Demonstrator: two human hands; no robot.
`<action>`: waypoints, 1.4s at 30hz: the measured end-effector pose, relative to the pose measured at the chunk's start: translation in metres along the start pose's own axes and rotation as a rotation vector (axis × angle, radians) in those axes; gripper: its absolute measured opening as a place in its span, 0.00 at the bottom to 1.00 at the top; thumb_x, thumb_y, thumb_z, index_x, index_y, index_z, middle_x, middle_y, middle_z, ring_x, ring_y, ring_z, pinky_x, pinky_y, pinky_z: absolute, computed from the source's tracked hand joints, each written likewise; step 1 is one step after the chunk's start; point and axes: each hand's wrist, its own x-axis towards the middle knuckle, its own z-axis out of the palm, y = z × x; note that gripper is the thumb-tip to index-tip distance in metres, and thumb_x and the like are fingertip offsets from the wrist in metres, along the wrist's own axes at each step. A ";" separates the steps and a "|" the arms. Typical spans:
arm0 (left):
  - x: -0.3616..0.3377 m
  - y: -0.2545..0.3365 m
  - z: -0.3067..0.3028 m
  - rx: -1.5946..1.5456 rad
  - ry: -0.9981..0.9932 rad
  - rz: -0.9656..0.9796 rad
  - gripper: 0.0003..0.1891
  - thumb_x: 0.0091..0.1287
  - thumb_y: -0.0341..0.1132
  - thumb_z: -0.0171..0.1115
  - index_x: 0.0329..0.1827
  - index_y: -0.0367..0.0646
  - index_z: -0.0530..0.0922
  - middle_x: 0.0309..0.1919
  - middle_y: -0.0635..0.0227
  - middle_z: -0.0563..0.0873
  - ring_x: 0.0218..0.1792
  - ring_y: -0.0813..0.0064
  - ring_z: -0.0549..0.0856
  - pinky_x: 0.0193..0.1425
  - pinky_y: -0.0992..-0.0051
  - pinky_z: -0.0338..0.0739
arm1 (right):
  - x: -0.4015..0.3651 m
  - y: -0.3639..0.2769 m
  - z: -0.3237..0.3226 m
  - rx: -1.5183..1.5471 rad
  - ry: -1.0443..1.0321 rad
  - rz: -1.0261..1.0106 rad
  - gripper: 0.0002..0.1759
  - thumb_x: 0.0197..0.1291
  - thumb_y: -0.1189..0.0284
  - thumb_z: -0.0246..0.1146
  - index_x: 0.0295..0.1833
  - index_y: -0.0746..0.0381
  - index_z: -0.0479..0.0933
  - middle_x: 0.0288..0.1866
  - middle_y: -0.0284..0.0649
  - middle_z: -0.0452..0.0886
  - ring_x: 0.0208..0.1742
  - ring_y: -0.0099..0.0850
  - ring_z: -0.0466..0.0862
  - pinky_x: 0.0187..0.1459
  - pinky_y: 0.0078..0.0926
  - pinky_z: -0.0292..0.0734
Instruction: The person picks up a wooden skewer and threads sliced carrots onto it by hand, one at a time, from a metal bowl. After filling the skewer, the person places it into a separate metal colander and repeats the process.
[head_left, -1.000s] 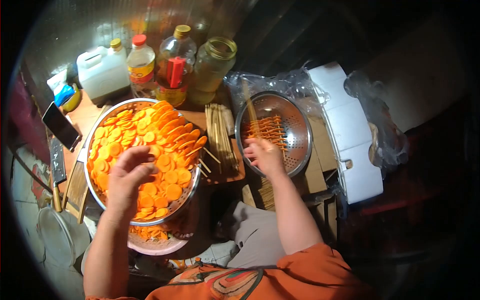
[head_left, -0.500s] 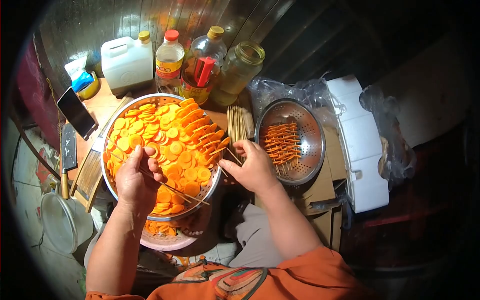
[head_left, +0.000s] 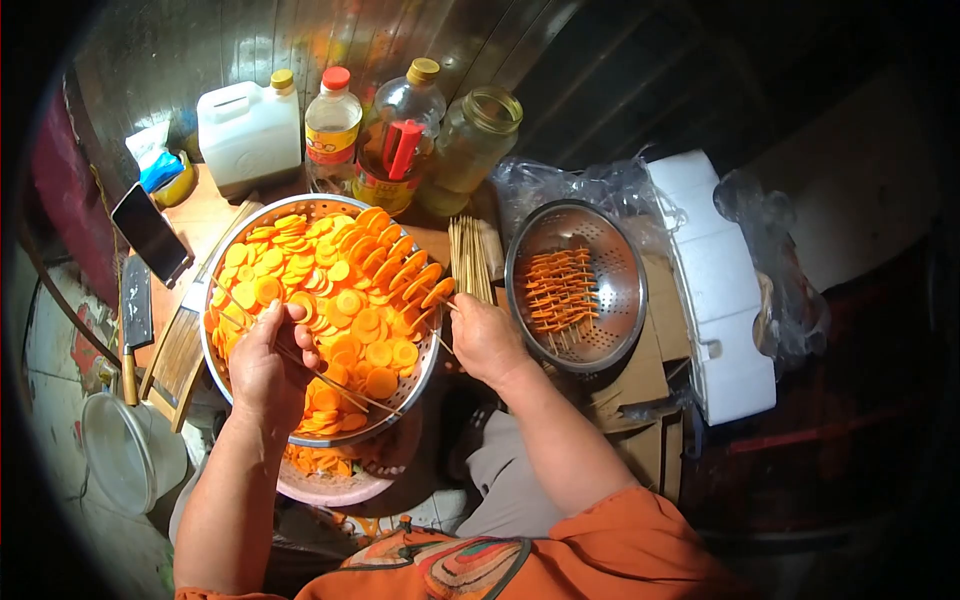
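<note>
"Wooden bench (head_left: 205, 215), crowded — what sits at its front edge?"

"A large perforated steel colander (head_left: 412, 385) heaped with round orange carrot slices (head_left: 340, 270)."

"And the left hand (head_left: 265, 365)?"

"Over the slices, fingers closed round a few thin wooden skewers (head_left: 335, 378) that slant across the heap."

"The right hand (head_left: 485, 340)?"

"At the colander's right rim, fingers curled beside a carrot-loaded stick — I cannot tell whether they grip it. Just beyond lie a bundle of bare bamboo sticks (head_left: 470, 255) and a smaller steel colander (head_left: 575, 225) holding finished carrot skewers (head_left: 555, 290)."
</note>
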 end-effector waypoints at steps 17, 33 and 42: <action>0.002 -0.008 0.012 0.012 0.003 0.032 0.10 0.71 0.44 0.50 0.35 0.51 0.74 0.17 0.78 0.74 0.16 0.82 0.72 0.23 0.81 0.66 | -0.048 0.176 -0.103 1.124 0.024 0.614 0.09 0.68 0.68 0.52 0.45 0.60 0.75 0.25 0.28 0.72 0.22 0.18 0.68 0.23 0.14 0.61; 0.022 -0.035 0.024 0.098 0.072 -0.029 0.11 0.71 0.44 0.49 0.35 0.51 0.74 0.17 0.77 0.74 0.15 0.82 0.71 0.21 0.82 0.65 | -0.046 0.303 -0.071 0.947 -0.274 0.993 0.11 0.71 0.69 0.47 0.46 0.60 0.73 0.26 0.30 0.72 0.22 0.20 0.69 0.23 0.17 0.66; 0.023 -0.037 0.025 0.127 0.071 -0.013 0.11 0.71 0.44 0.49 0.34 0.49 0.74 0.17 0.76 0.75 0.14 0.82 0.73 0.20 0.82 0.66 | -0.017 0.307 -0.065 0.406 -0.498 1.112 0.13 0.70 0.67 0.47 0.49 0.58 0.76 0.36 0.34 0.81 0.30 0.24 0.79 0.31 0.23 0.78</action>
